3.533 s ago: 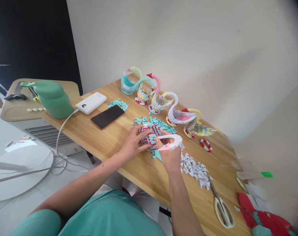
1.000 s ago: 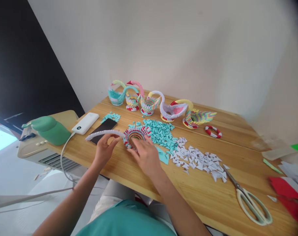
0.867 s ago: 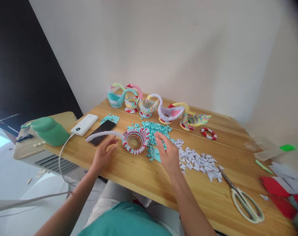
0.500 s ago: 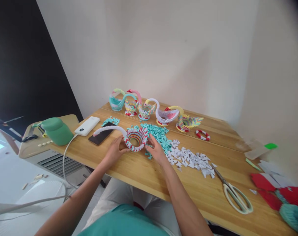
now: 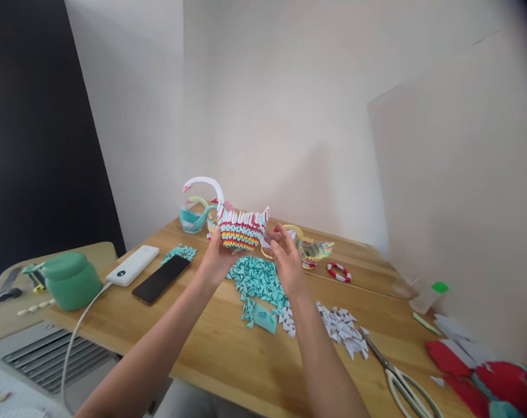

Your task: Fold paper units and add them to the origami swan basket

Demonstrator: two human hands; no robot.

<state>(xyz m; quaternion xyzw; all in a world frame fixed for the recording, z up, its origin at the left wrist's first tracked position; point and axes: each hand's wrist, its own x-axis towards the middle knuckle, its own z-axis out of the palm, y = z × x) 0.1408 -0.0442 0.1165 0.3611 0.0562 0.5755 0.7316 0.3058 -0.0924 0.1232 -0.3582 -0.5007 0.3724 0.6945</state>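
Note:
A folded-paper swan (image 5: pixel 244 229), with a white curved neck and a body in red, yellow, pale blue and white, is raised above the table. My left hand (image 5: pixel 216 261) is closed on its lower left side, thumb up against the body. Beside the tail, my right hand (image 5: pixel 288 262) has its fingers apart and appears clear of the paper. Below lie a heap of teal paper pieces (image 5: pixel 259 281), a flat teal piece (image 5: pixel 264 318) and white paper pieces (image 5: pixel 342 325). Other paper swans, one teal (image 5: pixel 191 220) and one yellow (image 5: pixel 316 251), stand behind, partly hidden.
On the left are a phone (image 5: pixel 161 280), a white power bank (image 5: pixel 133 265) with a cable and a green container (image 5: pixel 72 281). Scissors (image 5: pixel 400 374), a red-and-white ring (image 5: pixel 339 272), a green-capped bottle (image 5: pixel 428 299) and red paper (image 5: pixel 447 357) lie on the right.
The swan has been lifted off the table and tilted so its side faces me. My right hand has come away from its side. The view has tipped upward.

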